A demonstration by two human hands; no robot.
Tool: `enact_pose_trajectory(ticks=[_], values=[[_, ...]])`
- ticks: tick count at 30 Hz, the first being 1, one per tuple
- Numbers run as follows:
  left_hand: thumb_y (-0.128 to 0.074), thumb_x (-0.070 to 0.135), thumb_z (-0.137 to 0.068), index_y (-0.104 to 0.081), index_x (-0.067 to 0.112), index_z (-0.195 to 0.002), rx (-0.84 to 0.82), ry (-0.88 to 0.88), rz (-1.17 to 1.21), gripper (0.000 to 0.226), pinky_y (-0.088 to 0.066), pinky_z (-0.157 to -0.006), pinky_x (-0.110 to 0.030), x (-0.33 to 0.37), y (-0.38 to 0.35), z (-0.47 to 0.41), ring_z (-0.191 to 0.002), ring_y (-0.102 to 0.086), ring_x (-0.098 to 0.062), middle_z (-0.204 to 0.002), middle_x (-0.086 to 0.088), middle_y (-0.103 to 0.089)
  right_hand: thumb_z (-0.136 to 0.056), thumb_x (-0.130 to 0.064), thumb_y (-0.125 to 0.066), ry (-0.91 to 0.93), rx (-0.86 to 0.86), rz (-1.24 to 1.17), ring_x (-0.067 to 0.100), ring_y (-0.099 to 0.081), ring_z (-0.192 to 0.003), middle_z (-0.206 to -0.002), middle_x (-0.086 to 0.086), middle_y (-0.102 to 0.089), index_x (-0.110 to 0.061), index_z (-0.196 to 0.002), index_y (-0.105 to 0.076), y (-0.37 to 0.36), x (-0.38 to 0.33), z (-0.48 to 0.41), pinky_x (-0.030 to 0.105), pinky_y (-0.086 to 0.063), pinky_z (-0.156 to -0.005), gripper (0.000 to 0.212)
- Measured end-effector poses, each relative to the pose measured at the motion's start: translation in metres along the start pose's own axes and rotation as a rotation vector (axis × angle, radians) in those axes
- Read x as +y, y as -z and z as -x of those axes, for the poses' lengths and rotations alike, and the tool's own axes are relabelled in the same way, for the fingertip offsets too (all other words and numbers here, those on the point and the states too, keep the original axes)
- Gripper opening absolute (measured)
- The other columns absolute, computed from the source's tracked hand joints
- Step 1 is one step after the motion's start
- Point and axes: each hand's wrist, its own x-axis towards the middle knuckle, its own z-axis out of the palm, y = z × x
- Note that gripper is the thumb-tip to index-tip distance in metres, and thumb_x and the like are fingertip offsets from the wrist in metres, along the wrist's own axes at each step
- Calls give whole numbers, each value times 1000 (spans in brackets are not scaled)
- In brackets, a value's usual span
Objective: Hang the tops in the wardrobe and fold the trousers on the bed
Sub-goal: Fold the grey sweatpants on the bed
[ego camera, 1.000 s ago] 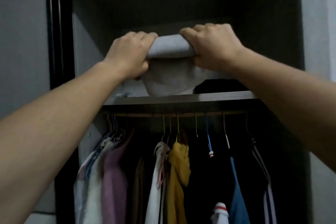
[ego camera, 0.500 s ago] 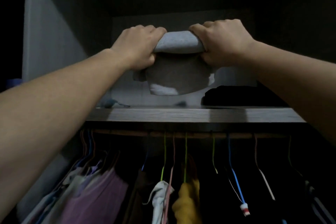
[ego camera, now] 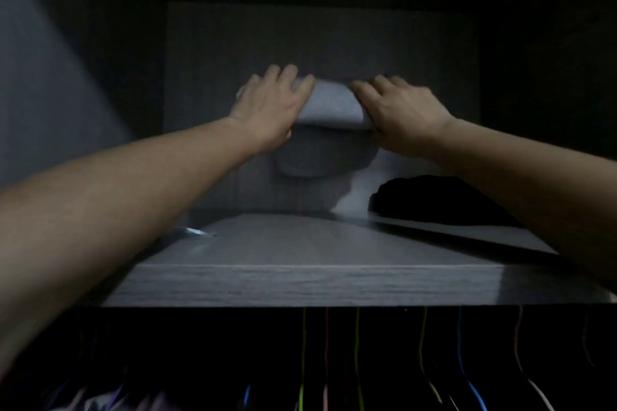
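Observation:
A folded grey garment (ego camera: 329, 103) is held up inside the wardrobe's dim top compartment, well above the shelf board (ego camera: 334, 284) and close to the back wall. My left hand (ego camera: 270, 107) grips its left end and my right hand (ego camera: 400, 113) grips its right end. On both hands the fingers lie over the top of the fold and the thumbs are tucked underneath. A lower layer of the garment sags below the hands, in shadow.
A pile of black folded clothes (ego camera: 434, 197) lies on the right of the shelf. A small pale object (ego camera: 193, 232) sits at its left edge. Below the shelf, coloured hanger hooks (ego camera: 303, 344) hang in a row, with garment tops barely visible at the bottom left.
Both hands have carried the grey garment deeper into the top compartment. My view has risen, so the shelf now fills the middle and the hanging clothes have almost dropped out of sight.

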Motion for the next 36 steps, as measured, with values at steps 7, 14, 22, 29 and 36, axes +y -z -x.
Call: enact_pose_trajectory(ticks=[7,14,22,29,36], values=[[-67,32,-89,-52,25,-124,-994,-172,473,39,-50,-97,-38,27,-34,26,-112,-57,-21,-127,-1,-57,-83,-34,-78,67,-792,-339,10,-66,-79,-107,1,-69,-15,-126,-61,-36,-7,39,20,-53,-70,50],[-72,16,-84,-40,27,-143,-1021,-173,436,67,-44,-90,-29,23,-31,21,-112,-51,-17,-131,2,-51,-76,-41,-76,129,-702,-298,17,-65,-92,-104,-4,-69,-24,-122,-64,-38,-3,34,33,-54,-88,50],[-72,22,-83,-47,32,-132,-941,-132,432,55,-49,-92,-37,23,-32,35,-106,-56,-18,-125,2,-56,-83,-36,-70,136,-725,-230,22,-68,-93,-104,2,-70,-22,-115,-62,-45,-18,34,38,-57,-86,36],[-52,25,-95,-27,22,-154,-668,15,314,64,-37,-111,-39,18,22,30,-140,-35,-30,-156,-9,-32,-87,-65,-60,-106,-576,-384,27,-45,-135,-153,4,-41,-30,-153,-32,0,-1,43,35,-38,-105,80],[-36,46,-100,-25,19,-153,-85,305,284,61,-28,-112,-52,26,73,57,-145,-20,-36,-160,-16,-19,-99,-59,-38,-258,-11,-128,35,-29,-145,-161,16,-22,-24,-154,-28,44,17,101,49,-34,-111,66]])
